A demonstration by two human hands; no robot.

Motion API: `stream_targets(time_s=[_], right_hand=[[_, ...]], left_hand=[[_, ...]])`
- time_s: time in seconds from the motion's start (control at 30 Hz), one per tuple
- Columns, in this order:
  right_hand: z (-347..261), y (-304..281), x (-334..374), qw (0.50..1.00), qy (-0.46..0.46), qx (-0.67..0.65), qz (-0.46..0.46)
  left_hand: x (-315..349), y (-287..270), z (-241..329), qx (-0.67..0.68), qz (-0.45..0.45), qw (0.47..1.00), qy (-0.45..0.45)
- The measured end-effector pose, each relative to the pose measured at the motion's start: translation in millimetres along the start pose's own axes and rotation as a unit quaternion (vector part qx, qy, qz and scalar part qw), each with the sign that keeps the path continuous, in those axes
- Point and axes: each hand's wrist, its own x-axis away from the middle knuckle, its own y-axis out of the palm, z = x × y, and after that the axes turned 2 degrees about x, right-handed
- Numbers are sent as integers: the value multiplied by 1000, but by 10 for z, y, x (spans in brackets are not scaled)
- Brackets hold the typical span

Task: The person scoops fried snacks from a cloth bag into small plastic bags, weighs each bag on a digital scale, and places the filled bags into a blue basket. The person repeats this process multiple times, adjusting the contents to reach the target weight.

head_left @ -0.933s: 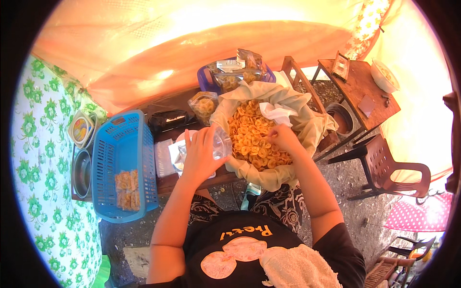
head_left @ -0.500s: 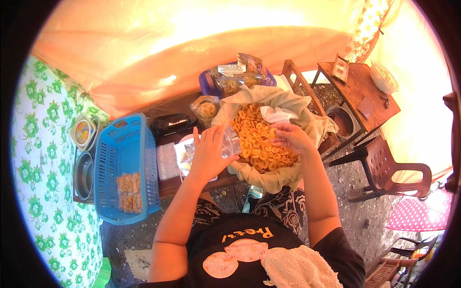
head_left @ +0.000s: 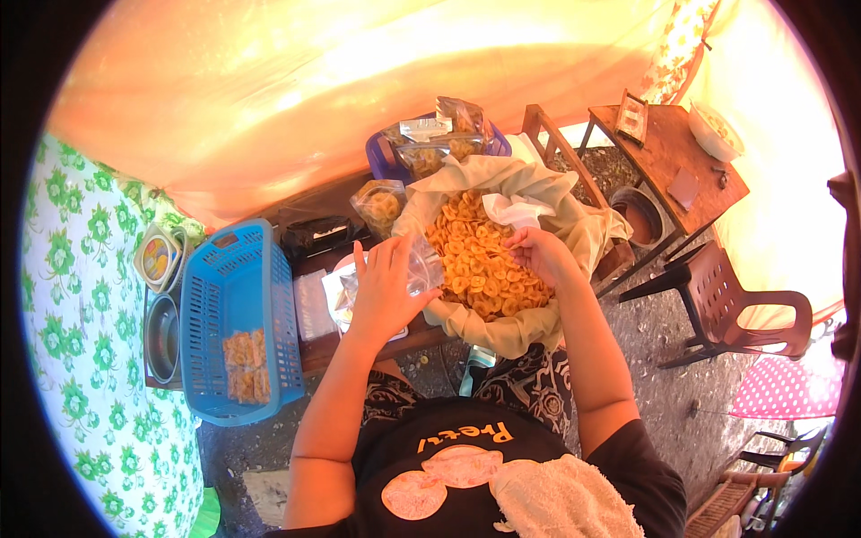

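Observation:
A basin lined with beige cloth [head_left: 513, 337] holds a heap of round, golden banana chips [head_left: 480, 260]. My left hand [head_left: 387, 285] is at the basin's left side, thumb and fingers around a clear plastic bag [head_left: 424, 266] whose mouth faces the chips. Over the right part of the heap, my right hand [head_left: 545, 257] has its fingers pinched together on chips; how many is hidden. A crumpled white sheet [head_left: 516, 211] lies on the chips just above that hand.
Left of the basin are flat clear bags [head_left: 313, 305], a black bag [head_left: 316, 235] and a blue basket [head_left: 289, 359] with packed snacks [head_left: 247, 366]. A filled pouch [head_left: 378, 206] and a purple basket [head_left: 381, 161] stand behind. Right are a wooden table [head_left: 664, 166] and a brown chair [head_left: 717, 291].
My right hand has shifted slightly with its fingertips still over the chips. The left hand keeps hold of the bag; the whole view has moved a little.

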Motion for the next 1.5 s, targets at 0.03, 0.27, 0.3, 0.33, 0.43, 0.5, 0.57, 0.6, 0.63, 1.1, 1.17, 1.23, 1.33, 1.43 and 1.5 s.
stream_targets(time_s=[0.03, 0.27, 0.3, 0.33, 0.43, 0.5, 0.57, 0.6, 0.63, 1.1, 1.17, 1.23, 1.33, 1.43, 1.5], right_hand=[[-3, -1, -2, 1000, 5, -5, 2], [-22, 7, -8, 999, 27, -22, 24], [-22, 8, -10, 999, 25, -10, 22], [-25, 7, -10, 999, 29, -6, 20], [-35, 3, -2, 999, 35, -2, 22], [-43, 1, 7, 999, 37, 0, 20], [-46, -1, 10, 999, 35, 4, 10], [-42, -6, 9, 999, 22, 20, 12], [-35, -14, 0, 999, 10, 36, 13], [130, -109, -45, 787, -85, 608, 68], [178, -7, -7, 742, -95, 661, 57], [143, 10, -12, 765, -91, 631, 92], [67, -49, -59, 793, -98, 593, 102], [54, -113, -139, 811, -118, 568, 77], [102, -89, -229, 821, -90, 561, 57]], left_hand=[[-7, -4, 6, 4, 4, 1000, 6], [-68, -37, 87, 2, 11, 1000, 24], [-67, -36, 91, -1, 15, 999, 30], [-62, -34, 95, 1, 9, 1000, 27], [-53, -18, 97, -2, 9, 1000, 28], [-47, -9, 92, -7, 9, 1000, 28], [-47, -8, 80, -9, 9, 1000, 29], [-47, -8, 73, -15, 6, 1000, 27], [-45, -7, 68, -12, 10, 999, 30], [-24, 0, 60, -29, -1, 999, 21], [-50, 8, 100, -24, -11, 999, 22], [-89, 15, 132, -21, -21, 999, 27], [-103, 25, 163, -21, -35, 999, 31], [-108, 47, 178, -28, -36, 998, 33], [-99, 61, 182, -32, -32, 998, 31]])
